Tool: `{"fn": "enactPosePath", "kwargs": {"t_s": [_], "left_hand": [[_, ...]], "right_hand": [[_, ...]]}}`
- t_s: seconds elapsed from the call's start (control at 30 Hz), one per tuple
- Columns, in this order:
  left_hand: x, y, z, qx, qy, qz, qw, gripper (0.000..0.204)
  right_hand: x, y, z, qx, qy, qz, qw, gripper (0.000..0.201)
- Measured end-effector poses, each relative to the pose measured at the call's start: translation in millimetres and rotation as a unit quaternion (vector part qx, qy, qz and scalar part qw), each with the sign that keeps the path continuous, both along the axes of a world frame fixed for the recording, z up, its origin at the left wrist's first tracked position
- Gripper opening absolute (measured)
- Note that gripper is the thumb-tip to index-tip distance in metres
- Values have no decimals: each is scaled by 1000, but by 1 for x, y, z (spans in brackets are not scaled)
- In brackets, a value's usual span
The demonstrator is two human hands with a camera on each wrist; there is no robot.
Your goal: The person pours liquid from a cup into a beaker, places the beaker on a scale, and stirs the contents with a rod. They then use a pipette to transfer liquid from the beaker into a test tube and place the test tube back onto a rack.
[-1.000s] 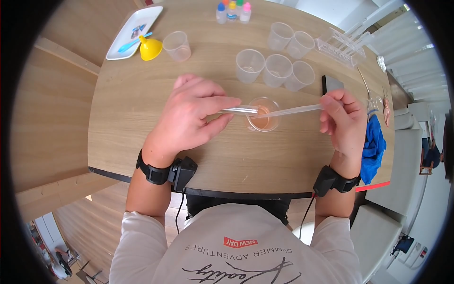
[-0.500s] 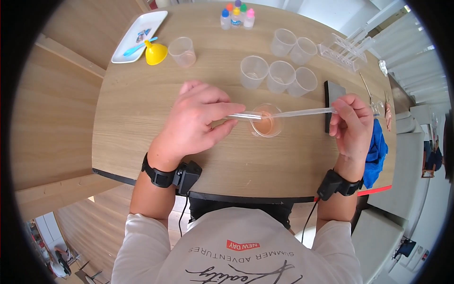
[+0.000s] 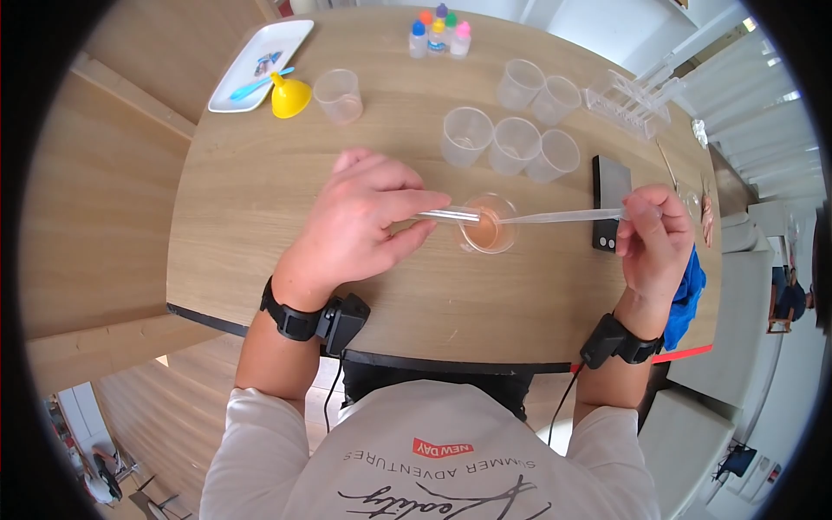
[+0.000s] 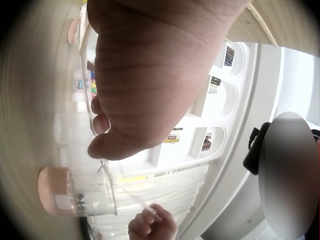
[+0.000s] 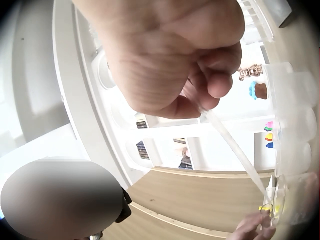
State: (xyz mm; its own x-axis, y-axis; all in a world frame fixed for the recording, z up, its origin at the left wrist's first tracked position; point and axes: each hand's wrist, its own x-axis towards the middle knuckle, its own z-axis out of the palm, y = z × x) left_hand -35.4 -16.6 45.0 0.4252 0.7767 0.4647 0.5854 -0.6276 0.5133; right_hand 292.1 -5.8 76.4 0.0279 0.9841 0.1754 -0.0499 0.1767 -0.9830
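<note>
My left hand pinches a clear glass tube between thumb and forefinger, its end over the rim of a clear cup holding pinkish-orange liquid. From the other side, my right hand pinches a translucent plastic pipette, whose thin tip meets or nearly meets the tube's end above the cup. In the left wrist view the cup of liquid stands below the left hand. The right wrist view shows the pipette slanting from the right hand toward the left fingertips.
Several empty cups stand behind the middle. A dark scale and blue cloth lie at the right, with a clear rack farther back. At the back left are a tray, yellow funnel and cup; dropper bottles stand behind.
My right hand has shifted right and down with the pipette, whose tip has drawn back from deeper over the cup toward the tube's end. The left hand keeps its pinch on the tube.
</note>
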Motion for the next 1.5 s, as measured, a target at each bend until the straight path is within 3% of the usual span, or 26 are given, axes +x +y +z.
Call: {"fn": "enactPosePath", "kwargs": {"t_s": [0.13, 0.23, 0.43, 0.67, 0.77, 0.87, 0.93, 1.03, 1.23, 1.5], "left_hand": [[0, 1, 0, 3, -3, -6, 1000, 29], [0, 1, 0, 1, 0, -8, 1000, 29], [0, 2, -1, 3, -8, -10, 1000, 29], [1, 1, 0, 1, -7, -9, 1000, 28], [1, 2, 0, -1, -8, -10, 1000, 28], [2, 2, 0, 12, -4, -5, 1000, 29], [1, 2, -1, 11, -6, -5, 1000, 29], [2, 2, 0, 11, -3, -2, 1000, 29], [1, 1, 0, 11, -2, -2, 1000, 29], [1, 1, 0, 4, -4, -6, 1000, 28]], "right_hand": [[-26, -11, -1, 29, -99, -4, 995, 6], [-37, -16, -3, 72, -202, 51, 975, 10], [-45, -18, 2, 70, -299, 45, 951, 7], [-42, -15, -6, 69, -307, 54, 948, 5], [-42, -15, -7, 36, -293, 54, 954, 5], [-38, -11, -11, -6, -224, 68, 972, 6], [-36, -8, -9, -76, -121, 43, 989, 6], [-21, 1, -2, -114, -94, 37, 988, 7], [-3, 7, -2, -111, -1, 25, 993, 4], [-1, 7, -1, -83, 16, 25, 996, 4]]}}
